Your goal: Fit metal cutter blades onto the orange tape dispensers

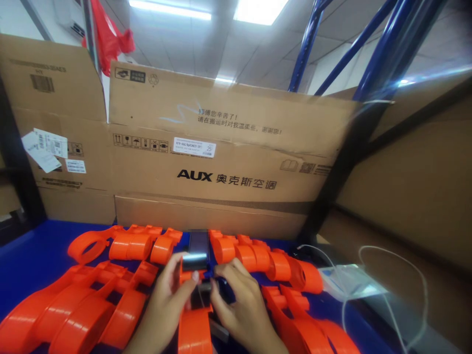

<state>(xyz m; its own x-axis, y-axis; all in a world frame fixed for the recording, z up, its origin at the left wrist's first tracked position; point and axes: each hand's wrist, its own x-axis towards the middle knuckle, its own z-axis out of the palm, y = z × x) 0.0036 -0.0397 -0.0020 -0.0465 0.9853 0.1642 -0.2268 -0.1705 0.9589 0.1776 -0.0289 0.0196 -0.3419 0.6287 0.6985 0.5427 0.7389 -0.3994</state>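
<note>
My left hand (167,300) and my right hand (239,305) meet at the bottom centre over an orange plastic housing (194,329) that lies on the blue table (33,255). The fingertips of both hands pinch at a small dark part (201,292) seated in that housing, just below a black phone-like slab (198,250) with a shiny edge. Rows of matching orange housings lie to the left (81,305) and to the right (269,260) of my hands.
Tall cardboard boxes (221,162) printed AUX wall off the back of the table. More cardboard (413,187) and a blue rack post (372,69) stand on the right. A white cable (383,250) and a clear plastic bag (350,280) lie at the right.
</note>
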